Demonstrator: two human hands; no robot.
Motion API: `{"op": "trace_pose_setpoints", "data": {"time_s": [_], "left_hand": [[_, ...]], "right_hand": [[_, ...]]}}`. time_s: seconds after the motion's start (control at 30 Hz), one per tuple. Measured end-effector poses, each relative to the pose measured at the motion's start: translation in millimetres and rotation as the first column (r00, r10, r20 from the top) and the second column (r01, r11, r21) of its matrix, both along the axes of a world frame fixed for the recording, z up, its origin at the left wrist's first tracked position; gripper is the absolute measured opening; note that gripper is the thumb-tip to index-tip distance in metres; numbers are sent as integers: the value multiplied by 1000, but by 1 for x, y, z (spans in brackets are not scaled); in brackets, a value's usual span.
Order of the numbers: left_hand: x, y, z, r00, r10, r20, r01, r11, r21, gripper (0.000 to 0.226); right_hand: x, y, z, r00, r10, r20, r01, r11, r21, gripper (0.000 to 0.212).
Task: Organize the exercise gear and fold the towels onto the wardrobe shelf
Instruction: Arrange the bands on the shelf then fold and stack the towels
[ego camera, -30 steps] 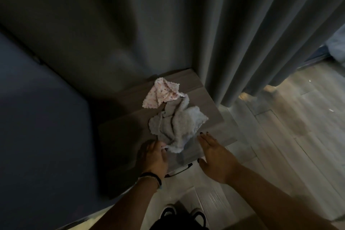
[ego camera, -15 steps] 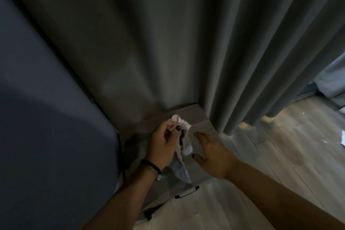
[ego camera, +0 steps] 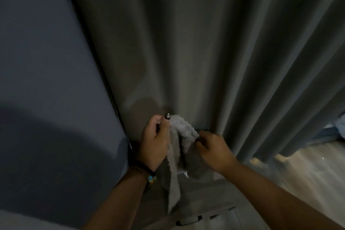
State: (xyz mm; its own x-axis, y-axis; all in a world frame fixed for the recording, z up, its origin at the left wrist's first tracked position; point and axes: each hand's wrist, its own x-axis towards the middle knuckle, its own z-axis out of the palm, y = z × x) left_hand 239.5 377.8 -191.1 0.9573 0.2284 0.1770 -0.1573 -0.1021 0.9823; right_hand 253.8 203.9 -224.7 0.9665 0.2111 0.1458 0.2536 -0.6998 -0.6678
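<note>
Towel [ego camera: 176,157], grey, hangs btwn both hands: left hand [ego camera: 155,144] pinches top corner, right hand [ego camera: 214,148] grips adjacent edge, prob. spreading it to fold.

**Dim corner behind the curtain**

You faced a heavy grey pleated curtain [ego camera: 214,52] beside a smooth blue-grey wall panel [ego camera: 46,61]. A pale wooden cabinet [ego camera: 211,200] stood below; light struck the wood-plank floor [ego camera: 308,170] at right.

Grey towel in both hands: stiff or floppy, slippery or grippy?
Likely floppy: the grey towel droops in a long fold below the left hand. Probably light: the right hand lifts an edge by a pinch. Its fuzzy nap should resist slipping.
</note>
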Motion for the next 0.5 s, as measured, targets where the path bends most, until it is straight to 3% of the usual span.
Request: {"op": "trace_pose_setpoints", "data": {"time_s": [0.17, 0.3, 0.43, 0.5], "left_hand": [[3, -10, 6, 963, 268, -36, -270, 963, -29, 31], [3, -23, 10, 891, 443, -98, -434, 895, 102, 35], [-7, -21, 6, 779, 593, -205, -612, 790, -40, 36], [-15, -22, 9, 721, 653, -231, -685, 722, -99, 36]], "right_hand": [[23, -26, 11, 998, 58, -33, -57, 998, 37, 27], [40, -47, 24, 979, 203, 10, -202, 979, -25, 41], [59, -70, 33, 937, 350, 10, -348, 934, -75, 53], [71, -81, 28, 926, 376, -36, -378, 921, -97, 48]]}}
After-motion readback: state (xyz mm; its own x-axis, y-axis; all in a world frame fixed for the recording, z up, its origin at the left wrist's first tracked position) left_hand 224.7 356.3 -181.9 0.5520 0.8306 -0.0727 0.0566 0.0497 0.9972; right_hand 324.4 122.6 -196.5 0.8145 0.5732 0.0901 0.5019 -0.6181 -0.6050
